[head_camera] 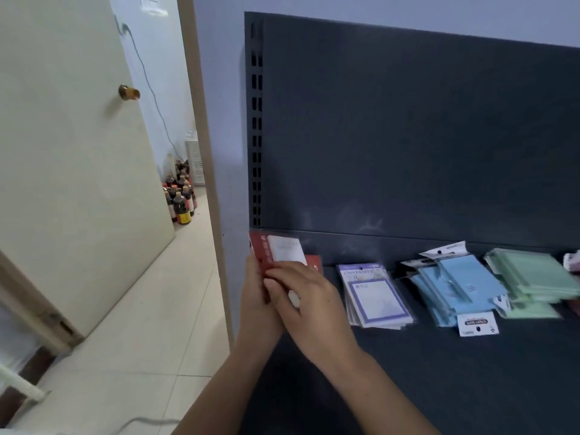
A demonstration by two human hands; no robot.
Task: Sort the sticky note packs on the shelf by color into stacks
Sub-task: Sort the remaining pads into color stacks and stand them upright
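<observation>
Shelf point(439, 372): left hand point(255, 296), right hand point(307, 306) grip red packs point(276, 249); purple stack point(376, 296) just beside, blue stack point(455, 287) beyond.

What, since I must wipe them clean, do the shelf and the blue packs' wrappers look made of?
Shelf: likely painted metal, matte dark grey; slotted upright at its left edge. Blue packs: probably clear glossy plastic sleeves over paper; see-through edges, hang tabs.

Red pack point(279, 250) half covered; pink pack point(573, 260) cropped at edge
</observation>
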